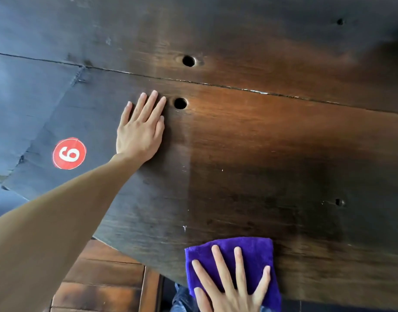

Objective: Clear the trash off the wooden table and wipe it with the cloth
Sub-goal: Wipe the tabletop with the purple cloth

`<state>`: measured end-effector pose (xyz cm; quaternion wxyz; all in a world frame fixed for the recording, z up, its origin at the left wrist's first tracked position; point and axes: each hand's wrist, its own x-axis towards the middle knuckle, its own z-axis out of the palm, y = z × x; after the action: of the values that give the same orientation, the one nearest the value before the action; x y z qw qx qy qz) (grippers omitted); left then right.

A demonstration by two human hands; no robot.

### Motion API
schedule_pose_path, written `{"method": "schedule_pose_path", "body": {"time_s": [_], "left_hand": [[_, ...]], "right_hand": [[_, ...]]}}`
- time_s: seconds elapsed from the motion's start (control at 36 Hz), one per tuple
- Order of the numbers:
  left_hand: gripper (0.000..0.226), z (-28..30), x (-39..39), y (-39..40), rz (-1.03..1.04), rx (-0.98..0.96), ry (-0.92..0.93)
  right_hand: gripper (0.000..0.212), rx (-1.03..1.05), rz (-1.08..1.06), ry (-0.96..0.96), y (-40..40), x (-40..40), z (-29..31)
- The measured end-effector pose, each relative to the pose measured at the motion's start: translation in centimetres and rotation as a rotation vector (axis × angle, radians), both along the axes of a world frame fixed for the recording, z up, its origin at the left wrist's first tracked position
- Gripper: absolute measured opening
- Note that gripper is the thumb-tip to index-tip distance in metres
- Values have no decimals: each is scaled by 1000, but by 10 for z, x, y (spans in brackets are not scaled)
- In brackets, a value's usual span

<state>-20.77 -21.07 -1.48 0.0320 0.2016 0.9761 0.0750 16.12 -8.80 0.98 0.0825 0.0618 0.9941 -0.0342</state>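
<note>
Now I'm wiping: right hand (pixel 232 287) spread flat on the cloth (pixel 256 253) near the table (pixel 261 143) edge, left hand (pixel 140 131) flat, empty; next, sweep outward.

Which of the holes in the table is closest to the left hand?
The large round hole just right of the left hand fingertips, below the plank seam. The other large hole lies above that seam; the two small holes sit far right.

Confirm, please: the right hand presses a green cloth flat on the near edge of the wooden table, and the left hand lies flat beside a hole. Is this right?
Only the colour is wrong. In the head view the cloth is purple; the right hand, left hand and hole are as stated.
</note>
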Motion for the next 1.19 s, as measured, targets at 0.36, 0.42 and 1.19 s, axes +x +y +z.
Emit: {"method": "schedule_pose_path", "body": {"time_s": [0.36,0.42,1.19], "left_hand": [[54,-1,-4,-3,-4,-7,-9],[55,-1,-5,-2,-2,-15,-14],[55,-6,-8,-4,1,-22,-29]], "right_hand": [[59,-185,-59,-211,28,-126,4],[57,-171,-50,-215,38,-155,2],[55,-95,-29,-193,122,-453,-4]]}}
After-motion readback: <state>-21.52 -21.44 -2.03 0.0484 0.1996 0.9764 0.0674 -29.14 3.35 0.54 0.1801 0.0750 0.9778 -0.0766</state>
